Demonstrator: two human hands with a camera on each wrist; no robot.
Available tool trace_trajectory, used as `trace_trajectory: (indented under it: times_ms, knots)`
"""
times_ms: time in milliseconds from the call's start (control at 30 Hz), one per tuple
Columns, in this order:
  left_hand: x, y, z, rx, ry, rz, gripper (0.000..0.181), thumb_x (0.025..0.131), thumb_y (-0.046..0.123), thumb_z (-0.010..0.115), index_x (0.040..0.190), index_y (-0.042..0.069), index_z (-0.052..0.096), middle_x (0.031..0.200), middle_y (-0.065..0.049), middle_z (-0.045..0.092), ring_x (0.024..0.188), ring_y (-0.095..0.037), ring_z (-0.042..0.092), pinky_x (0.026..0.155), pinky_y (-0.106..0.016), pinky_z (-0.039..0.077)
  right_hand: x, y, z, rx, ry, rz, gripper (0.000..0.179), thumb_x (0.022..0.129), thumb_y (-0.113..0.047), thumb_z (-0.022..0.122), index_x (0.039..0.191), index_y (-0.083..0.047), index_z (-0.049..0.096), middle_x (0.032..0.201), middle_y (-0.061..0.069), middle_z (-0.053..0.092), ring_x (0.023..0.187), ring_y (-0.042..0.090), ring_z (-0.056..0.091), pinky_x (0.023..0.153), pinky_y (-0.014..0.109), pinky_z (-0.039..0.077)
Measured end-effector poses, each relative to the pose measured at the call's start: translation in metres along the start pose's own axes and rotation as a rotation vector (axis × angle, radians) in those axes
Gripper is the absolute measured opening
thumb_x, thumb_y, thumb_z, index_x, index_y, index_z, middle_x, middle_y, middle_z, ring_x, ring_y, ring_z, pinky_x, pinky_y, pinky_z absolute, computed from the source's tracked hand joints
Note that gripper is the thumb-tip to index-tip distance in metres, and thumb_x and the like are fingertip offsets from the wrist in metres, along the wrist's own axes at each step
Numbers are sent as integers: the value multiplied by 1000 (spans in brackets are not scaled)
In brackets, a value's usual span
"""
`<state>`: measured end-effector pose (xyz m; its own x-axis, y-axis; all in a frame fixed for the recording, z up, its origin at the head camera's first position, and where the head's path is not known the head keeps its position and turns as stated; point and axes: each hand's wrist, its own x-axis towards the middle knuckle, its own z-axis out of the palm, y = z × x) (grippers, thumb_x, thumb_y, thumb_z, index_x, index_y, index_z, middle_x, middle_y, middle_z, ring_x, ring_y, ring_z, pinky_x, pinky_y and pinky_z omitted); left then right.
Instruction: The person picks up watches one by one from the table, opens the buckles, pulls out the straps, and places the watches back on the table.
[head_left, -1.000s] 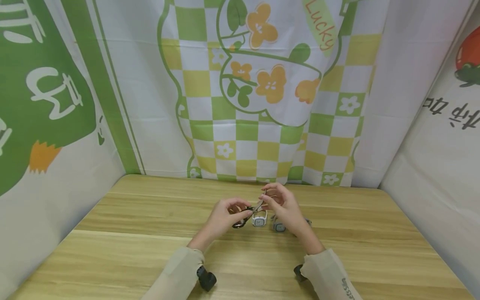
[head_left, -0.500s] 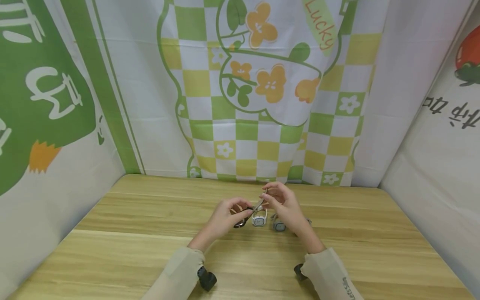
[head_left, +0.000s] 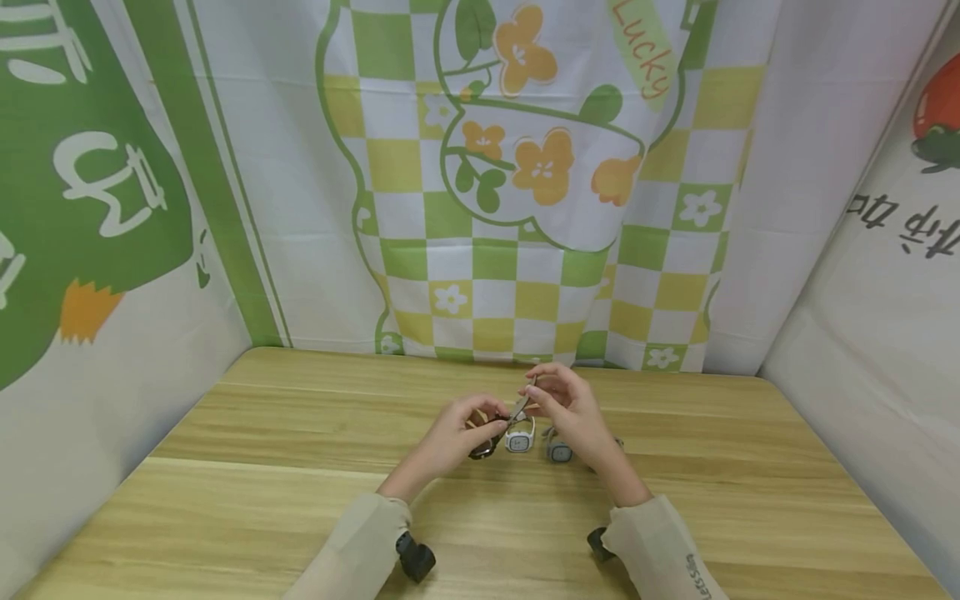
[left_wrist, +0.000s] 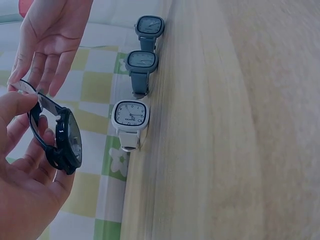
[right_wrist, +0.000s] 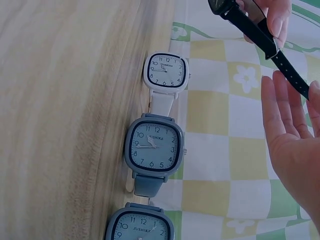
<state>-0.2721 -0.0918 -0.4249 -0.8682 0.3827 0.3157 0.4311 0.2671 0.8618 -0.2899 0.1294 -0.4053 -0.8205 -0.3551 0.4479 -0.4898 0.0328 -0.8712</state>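
Checkered cloth (head_left: 540, 267) backs the surface (head_left: 225, 500). Your left grip (head_left: 453, 437) holds a black wristwatch (left_wrist: 65, 142); your right grip (head_left: 573, 412) pinches its strap tail (right_wrist: 289, 74), apparently threaded, not yet fastened.

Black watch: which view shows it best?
Left wrist view: the black watch is large, its case fully in frame, seen nearly edge-on. The right wrist view shows the holed strap, but the top edge crops the case. In the head view it is small and partly hidden by the left hand.
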Motion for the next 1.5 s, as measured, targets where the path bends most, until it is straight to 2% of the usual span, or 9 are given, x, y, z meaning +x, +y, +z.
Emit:
trace_trajectory:
  times_ms: [233,500,633,767,1167,1333,1500]
  knots:
    - [-1,1,0,4,11,-6,12,103,12,68,110,2,68,104,-16,70,78,-14,57,67,-25,49,0,-1,1,20,3,20,21,107,2,57,127,10,57,114,34,66,90,10,71,85,34,64]
    - [0,3,3,42,30,-16,7,103,14,69,105,8,68,97,-8,70,74,-13,58,64,-25,50,0,-1,1,39,12,38,22,107,2,56,127,10,56,114,34,66,92,9,71,85,33,64]
    - [0,6,4,30,49,-28,10,106,16,65,103,7,69,99,-11,70,72,-14,60,61,-27,54,0,-2,1,42,20,45,22,107,2,57,127,10,56,114,34,66,90,9,71,85,34,64]
    - [-1,7,3,20,72,-38,12,107,15,63,103,5,69,101,-12,71,74,-16,62,63,-30,58,-1,-2,2,40,25,45,22,107,2,57,127,10,57,114,33,66,90,9,71,85,36,64]
    - [-1,7,3,36,72,-23,14,107,16,63,108,5,72,105,-14,72,72,-14,62,63,-28,56,-1,-3,2,42,28,46,23,107,2,57,128,10,56,115,33,66,92,9,71,86,34,64]
    - [-1,7,4,17,81,-41,11,103,19,71,105,8,72,103,-11,72,75,-14,63,62,-28,55,-1,-3,2,43,24,38,22,107,2,57,128,10,56,115,34,66,93,9,71,86,35,64]
    - [-1,8,6,49,137,-49,9,96,18,80,98,11,75,100,-5,73,77,-12,64,61,-27,54,-2,-5,2,27,9,32,22,108,1,56,128,9,56,116,34,66,93,9,71,87,37,64]
